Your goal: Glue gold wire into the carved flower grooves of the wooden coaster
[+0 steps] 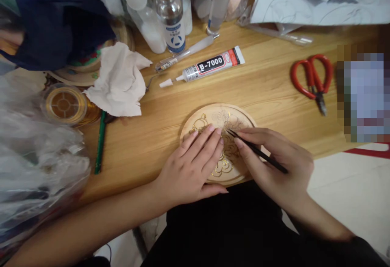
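The round wooden board (237, 173) on the tabletop (152, 137) looks light and stiff, best held by its smooth rim; the thin, curled gold wire (221, 167) on its face seems easily bent. The left hand (185, 169) lies over the board, fingers flat, gripping nothing. The right hand (283, 161) has its fingers pinched round slim black tweezers (260, 152), tips near the board's middle.
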The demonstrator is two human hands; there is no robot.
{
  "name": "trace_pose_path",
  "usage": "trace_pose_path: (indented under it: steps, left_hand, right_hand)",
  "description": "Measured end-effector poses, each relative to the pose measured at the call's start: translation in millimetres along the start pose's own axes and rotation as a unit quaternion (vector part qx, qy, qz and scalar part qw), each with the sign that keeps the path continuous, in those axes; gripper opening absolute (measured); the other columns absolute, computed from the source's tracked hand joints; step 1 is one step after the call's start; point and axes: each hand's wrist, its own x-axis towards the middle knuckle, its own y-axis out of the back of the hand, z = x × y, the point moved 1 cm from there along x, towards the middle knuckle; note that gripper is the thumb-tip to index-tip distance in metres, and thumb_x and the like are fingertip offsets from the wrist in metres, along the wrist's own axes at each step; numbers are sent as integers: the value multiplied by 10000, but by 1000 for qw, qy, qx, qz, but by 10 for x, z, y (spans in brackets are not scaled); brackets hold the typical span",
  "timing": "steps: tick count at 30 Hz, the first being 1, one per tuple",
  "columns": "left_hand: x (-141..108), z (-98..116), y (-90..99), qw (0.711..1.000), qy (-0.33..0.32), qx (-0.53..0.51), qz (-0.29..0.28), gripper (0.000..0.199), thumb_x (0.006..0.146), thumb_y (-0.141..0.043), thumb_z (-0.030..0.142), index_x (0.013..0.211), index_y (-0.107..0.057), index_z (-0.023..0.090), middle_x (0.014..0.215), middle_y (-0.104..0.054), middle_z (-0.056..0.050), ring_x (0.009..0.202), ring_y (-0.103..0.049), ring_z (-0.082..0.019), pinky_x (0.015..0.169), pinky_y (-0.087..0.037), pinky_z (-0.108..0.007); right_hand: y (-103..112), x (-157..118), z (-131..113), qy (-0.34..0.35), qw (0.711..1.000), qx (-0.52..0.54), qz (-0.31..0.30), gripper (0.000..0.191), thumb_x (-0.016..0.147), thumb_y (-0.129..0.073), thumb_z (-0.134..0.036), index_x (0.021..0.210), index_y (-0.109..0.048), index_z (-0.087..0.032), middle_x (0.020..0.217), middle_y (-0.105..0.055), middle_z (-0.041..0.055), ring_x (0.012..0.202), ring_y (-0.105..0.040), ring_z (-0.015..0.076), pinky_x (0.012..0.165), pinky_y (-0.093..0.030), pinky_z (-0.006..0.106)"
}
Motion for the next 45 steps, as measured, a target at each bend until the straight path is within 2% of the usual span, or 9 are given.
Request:
trace_pose_path:
  steps: [5,11,20,26,32,39,45]
  left_hand:
    - [-5,6,-3,1000,-1,-1,2,840,935,-295,697,1399,-464,17,1508,-432,-182,1429,-357,-326,1182,-259,-446]
    - [-1,3,-1,1000,-2,-2,-5,841,934,-292,701,1395,-465,19,1512,-425,-184,1428,-358,-328,1180,-260,-451]
    - [-1,2,5,1000,-1,-7,-11,860,918,-318,717,1401,-460,20,1517,-415,-190,1432,-351,-327,1188,-247,-448]
    - [4,4,12,1000,0,-12,-11,855,921,-307,713,1392,-470,19,1507,-429,-192,1427,-354,-328,1185,-242,-449]
    - [5,3,9,1000,0,-10,-4,842,932,-295,703,1390,-466,17,1496,-444,-192,1419,-368,-324,1176,-247,-449]
    - [6,1,14,1000,1,-9,-1,867,918,-307,722,1392,-466,14,1489,-453,-194,1413,-381,-327,1171,-264,-444]
    - [8,0,16,1000,2,-16,-5,858,921,-323,713,1400,-460,14,1493,-449,-190,1416,-379,-329,1175,-255,-449]
  right_hand:
    - [-41,-6,-33,-2,1000,-7,12,284,804,-687,-82,1034,-687,-249,969,-755,44,872,-730,187,743,-632,325]
    - [-69,-13,-62,-14,1000,-11,18,232,803,-691,-84,997,-690,-211,953,-753,54,848,-725,167,749,-622,293]
    - [-50,38,-78,19,999,-35,5,214,822,-668,-93,994,-676,-220,940,-755,52,871,-731,182,751,-629,312]
    - [14,95,-41,60,996,-52,-40,200,844,-640,-105,989,-656,-242,924,-752,49,830,-734,185,736,-636,320]
    - [90,204,6,110,990,-51,-76,196,831,-665,-107,990,-648,-220,908,-752,47,808,-736,174,717,-632,281]
    - [166,336,82,154,978,-57,-126,169,850,-658,-161,985,-659,-261,934,-756,15,836,-741,182,707,-629,283]
    - [224,506,63,207,955,-56,-206,82,884,-624,-178,953,-651,-215,890,-749,29,800,-734,172,662,-592,250]
